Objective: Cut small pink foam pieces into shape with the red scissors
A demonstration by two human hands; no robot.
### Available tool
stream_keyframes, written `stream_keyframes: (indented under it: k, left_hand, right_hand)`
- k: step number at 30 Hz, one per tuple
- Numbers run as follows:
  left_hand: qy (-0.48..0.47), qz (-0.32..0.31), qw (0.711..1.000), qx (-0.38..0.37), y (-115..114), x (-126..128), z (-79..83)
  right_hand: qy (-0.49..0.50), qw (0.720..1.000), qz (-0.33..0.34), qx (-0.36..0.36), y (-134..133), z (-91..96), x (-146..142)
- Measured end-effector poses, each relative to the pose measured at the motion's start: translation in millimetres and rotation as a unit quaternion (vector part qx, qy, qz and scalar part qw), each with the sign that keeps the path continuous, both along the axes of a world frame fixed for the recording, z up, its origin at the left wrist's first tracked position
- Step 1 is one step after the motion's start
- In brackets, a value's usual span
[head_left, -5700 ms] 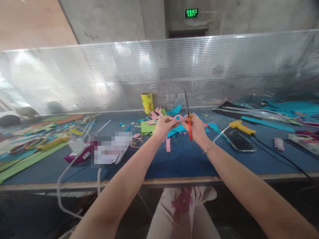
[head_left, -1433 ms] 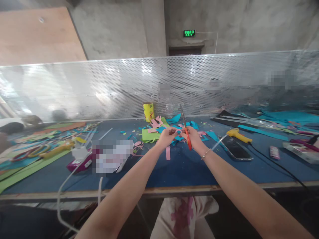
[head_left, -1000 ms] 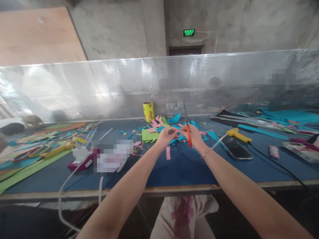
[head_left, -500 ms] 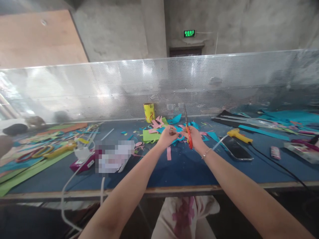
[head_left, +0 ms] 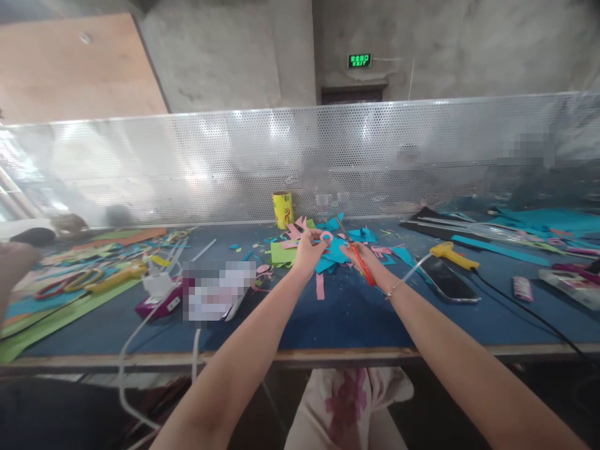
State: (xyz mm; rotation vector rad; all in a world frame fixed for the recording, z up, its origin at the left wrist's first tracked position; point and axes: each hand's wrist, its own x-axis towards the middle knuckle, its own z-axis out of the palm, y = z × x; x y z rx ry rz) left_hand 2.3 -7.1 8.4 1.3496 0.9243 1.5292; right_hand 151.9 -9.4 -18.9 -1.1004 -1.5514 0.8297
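Pinched in the fingers of my left hand is a small pink ring, held upright above the scraps. My right hand, a little to the right and apart from the ring, is closed on red-handled scissors, whose blades point away and up to the left. Beneath both hands lie blue felt-like scraps, a green piece and pink scraps. The fingers' exact grip on the scissors is partly hidden.
Behind stands a yellow roll by a perforated metal screen. To the right are a yellow glue gun and a phone. Left lie a purple power strip, a blurred device and coloured sheets; another person's hand shows at the edge.
My left hand has lifted the ring slightly, and my right hand has drawn away from it to the right. The scissors now tilt more to the left.
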Motion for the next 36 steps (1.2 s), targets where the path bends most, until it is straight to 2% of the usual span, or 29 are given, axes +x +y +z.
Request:
stream_keyframes:
  k: [3,7,14,18,22,28,36]
  left_hand:
    - [-0.033,-0.015,0.999,-0.008,4.5,-2.3,0.8]
    - [-0.083,-0.040,0.996,-0.011,4.5,-0.9,0.3]
    - [-0.129,-0.064,0.990,-0.006,-2.3,3.0,1.9]
    - [-0.133,-0.041,0.990,-0.006,-4.1,2.9,4.7]
    - [-0.124,-0.035,0.992,0.005,-5.2,3.0,5.6]
    - [-0.084,-0.030,0.996,0.014,-5.3,3.9,4.7]
    - [-0.086,-0.042,0.995,0.024,-5.3,3.7,3.6]
  right_hand:
    - [-0.026,0.999,-0.007,-0.040,-5.3,1.2,-2.1]
    - [0.001,0.995,0.055,-0.087,-11.9,-0.8,-9.5]
    - [0.039,0.992,0.066,-0.103,-22.9,0.6,-19.3]
    - [0.006,0.992,0.097,-0.082,-28.3,6.2,-20.1]
    - [-0.007,0.991,0.094,-0.096,-33.3,11.3,-22.5]
    - [0.032,0.990,0.089,-0.108,-32.8,9.0,-23.1]
    - [0.065,0.985,0.112,-0.112,-30.9,4.5,-22.6]
